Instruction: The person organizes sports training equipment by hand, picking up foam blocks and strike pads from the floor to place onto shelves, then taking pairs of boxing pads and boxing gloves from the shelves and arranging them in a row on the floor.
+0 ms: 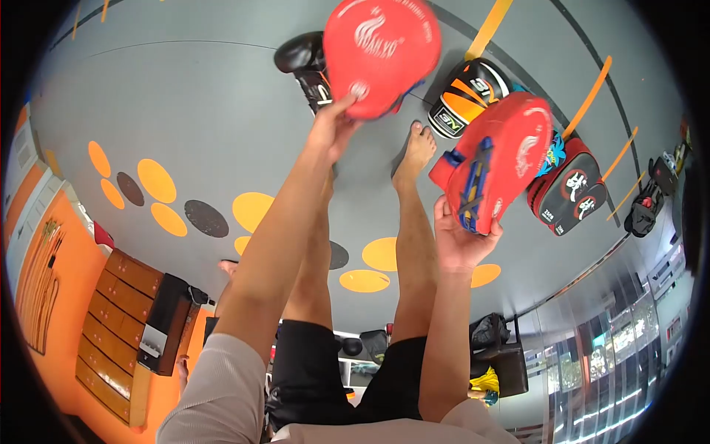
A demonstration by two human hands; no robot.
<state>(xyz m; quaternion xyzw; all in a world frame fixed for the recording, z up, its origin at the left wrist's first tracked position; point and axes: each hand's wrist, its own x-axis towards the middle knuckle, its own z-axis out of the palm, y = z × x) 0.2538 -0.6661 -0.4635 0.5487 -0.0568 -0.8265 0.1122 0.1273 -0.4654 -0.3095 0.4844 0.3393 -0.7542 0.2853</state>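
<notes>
My left hand (336, 129) grips the lower edge of a red round pad (381, 55) with white lettering, held up at the top centre. My right hand (466, 233) is closed on the bottom end of a second red pad (510, 148), tilted so its blue straps show on the left side. Behind the first pad, a black boxing glove (302, 53) lies on the grey floor. An orange, black and white glove or pad (466, 96) rests just above and left of the second one.
A black and red pad (566, 189) lies at the right, with a turquoise item beside it. Farther right is a dark bag (645, 211). Orange and dark circles mark the grey floor (244, 133). A wooden cabinet (118, 318) stands lower left; part of another person's foot (228, 266) shows nearby.
</notes>
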